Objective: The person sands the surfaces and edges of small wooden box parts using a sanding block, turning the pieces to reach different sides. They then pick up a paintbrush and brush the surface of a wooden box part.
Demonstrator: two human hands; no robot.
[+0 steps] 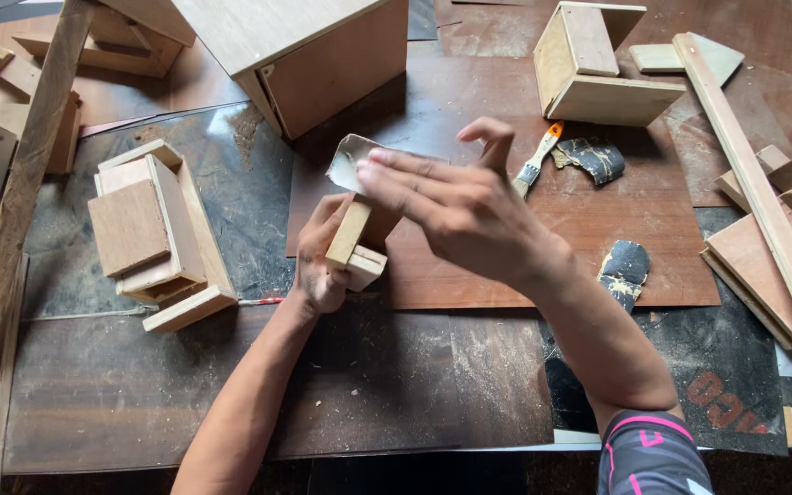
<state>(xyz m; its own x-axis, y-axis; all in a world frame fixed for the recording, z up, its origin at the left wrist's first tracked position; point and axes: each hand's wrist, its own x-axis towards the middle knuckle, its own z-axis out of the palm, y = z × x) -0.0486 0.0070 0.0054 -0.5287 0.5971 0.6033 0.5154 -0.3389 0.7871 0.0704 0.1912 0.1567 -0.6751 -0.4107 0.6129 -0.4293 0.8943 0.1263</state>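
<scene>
Your left hand (321, 266) is closed around a small wooden block assembly (357, 247), made of a pale upright strip joined to a short square-ended piece. The thumb and fingers wrap its left side and hold it above the brown board (524, 238) near the middle of the work surface.

Your right hand (456, 211) lies flat across the top of the assembly, fingers extended and pressed together, pointing left. Under the fingertips it presses a curled sheet of sandpaper (348, 160), pale side up, against the upper end of the wood. The index finger is raised and bent, clear of the sheet. The hand is mostly open, gripping nothing by closure; the sheet is held by pressure only.

Reference positions around the hands:
- Left: a stack of flat wooden panels and strips (153, 234) rests on the dark mat, well apart from your left hand.
- Far centre: a large plywood box (309, 50) stands just beyond the sandpaper.
- Far right: a smaller open wooden box (593, 64) sits on the brown board.
- Just beside your right hand, on the far side: a small paintbrush (536, 163) with an orange ferrule band, and next to it a torn piece of dark sandpaper (593, 158).
- Right of your right forearm: a second dark sandpaper scrap (625, 268).
- Right edge: a long wooden batten (763, 202) lies across stacked boards.
</scene>
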